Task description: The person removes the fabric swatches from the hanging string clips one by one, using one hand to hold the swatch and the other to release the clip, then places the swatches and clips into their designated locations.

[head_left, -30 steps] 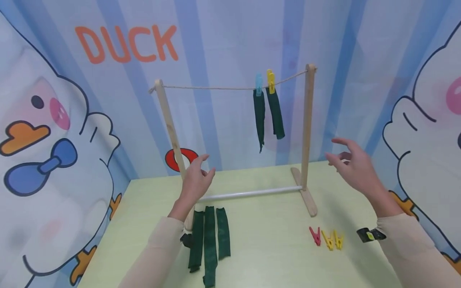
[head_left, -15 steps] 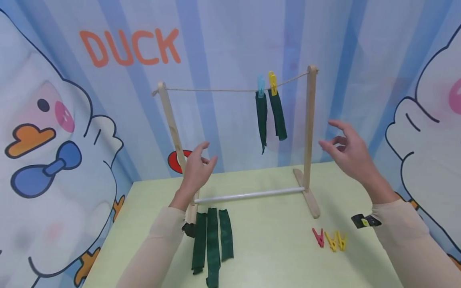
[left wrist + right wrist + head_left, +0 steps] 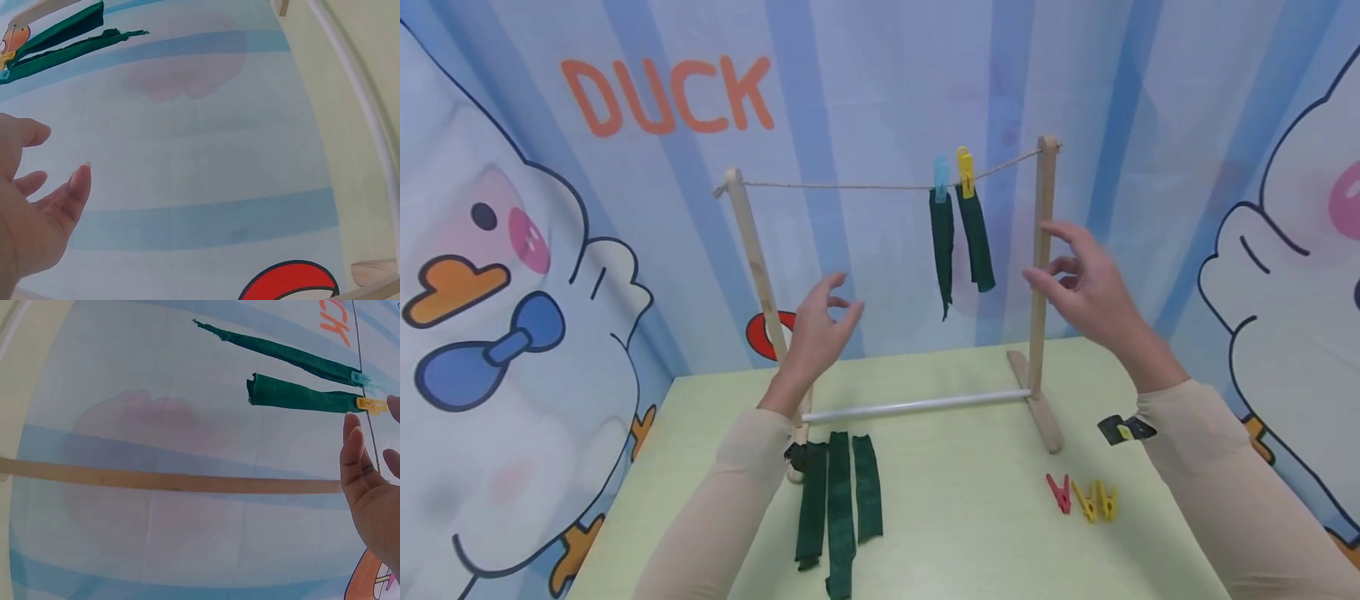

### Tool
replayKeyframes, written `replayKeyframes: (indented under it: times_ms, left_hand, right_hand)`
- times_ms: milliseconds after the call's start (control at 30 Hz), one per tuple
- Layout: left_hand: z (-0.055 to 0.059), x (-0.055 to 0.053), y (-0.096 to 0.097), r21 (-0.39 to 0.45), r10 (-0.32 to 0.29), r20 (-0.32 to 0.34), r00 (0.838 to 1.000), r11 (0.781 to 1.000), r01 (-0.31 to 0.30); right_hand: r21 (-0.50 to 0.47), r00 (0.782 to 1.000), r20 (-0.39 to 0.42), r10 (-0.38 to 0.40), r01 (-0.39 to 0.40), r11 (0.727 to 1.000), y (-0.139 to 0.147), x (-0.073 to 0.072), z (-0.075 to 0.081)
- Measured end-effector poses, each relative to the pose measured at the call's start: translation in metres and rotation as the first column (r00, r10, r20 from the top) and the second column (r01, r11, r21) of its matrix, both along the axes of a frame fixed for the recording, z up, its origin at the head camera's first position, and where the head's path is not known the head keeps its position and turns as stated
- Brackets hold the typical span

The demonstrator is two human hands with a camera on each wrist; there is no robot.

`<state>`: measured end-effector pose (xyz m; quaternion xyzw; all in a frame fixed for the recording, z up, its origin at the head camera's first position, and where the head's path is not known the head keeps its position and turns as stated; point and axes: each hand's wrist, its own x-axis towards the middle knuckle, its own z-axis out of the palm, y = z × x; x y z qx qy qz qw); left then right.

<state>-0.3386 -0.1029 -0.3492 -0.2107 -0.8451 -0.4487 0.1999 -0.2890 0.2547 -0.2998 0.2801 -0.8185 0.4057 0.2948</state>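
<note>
Two dark green cloth strips hang from a string [image 3: 842, 187]: the left strip [image 3: 942, 250] under a light blue clothespin [image 3: 941, 179], the right strip [image 3: 975, 242] under a yellow clothespin [image 3: 966, 172]. My right hand [image 3: 1093, 292], holding nothing, is raised with bent fingers and thumb apart; it overlaps the right wooden post [image 3: 1041, 333] in the head view. My left hand [image 3: 815, 333] is raised near the left post [image 3: 752, 242], fingers loosely bent and spread from the thumb, also holding nothing. In the right wrist view the right hand [image 3: 372, 494] shows close below the yellow clothespin [image 3: 372, 405].
Three more green strips [image 3: 841, 508] lie side by side on the pale yellow table [image 3: 962, 533] at the left front. One red clothespin [image 3: 1060, 493] and two yellow clothespins [image 3: 1096, 502] lie at the right. A white rod [image 3: 917, 407] joins the posts low down.
My right hand has moved left and up, from beside the rack to over the right post. My left hand has risen slightly. The hanging strips stay on the string.
</note>
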Motion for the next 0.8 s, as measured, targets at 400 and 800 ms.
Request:
replayKeyframes:
  times_ms: [400, 800]
  left_hand:
    - [0.013, -0.005, 0.016, 0.007, -0.069, 0.044, 0.997, 0.998, 0.069]
    - [0.022, -0.013, 0.035, 0.001, -0.075, 0.061, 0.995, 0.997, 0.075]
  right_hand:
    - [0.003, 0.999, -0.015, 0.042, -0.042, 0.999, -0.027, -0.011, 0.018]
    - [0.012, 0.995, -0.033, 0.097, -0.097, 0.995, -0.05, -0.02, 0.032]
